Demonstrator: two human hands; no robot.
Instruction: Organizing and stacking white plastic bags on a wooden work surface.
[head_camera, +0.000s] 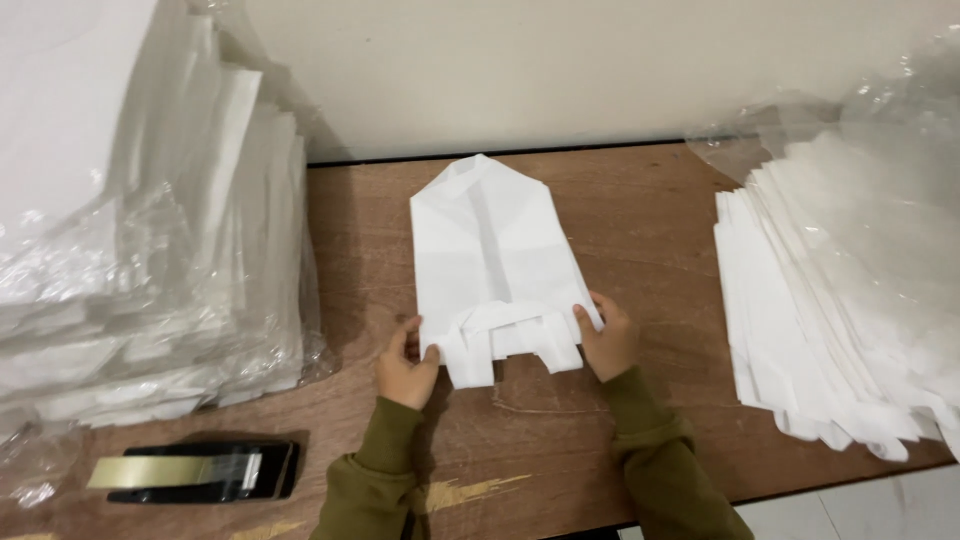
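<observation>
Between two plastic-wrapped stacks on the wooden table, left hand and right hand pinch the folded white paper bag's lower corners — pinning it flat — tape dispenser nearby.

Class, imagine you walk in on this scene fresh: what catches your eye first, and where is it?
The white folded paper bag lying mid-table, with the left hand and right hand pressing its near corners. Then the plastic-wrapped white stacks: one at left, one at right. A black tape dispenser sits near-left.
</observation>
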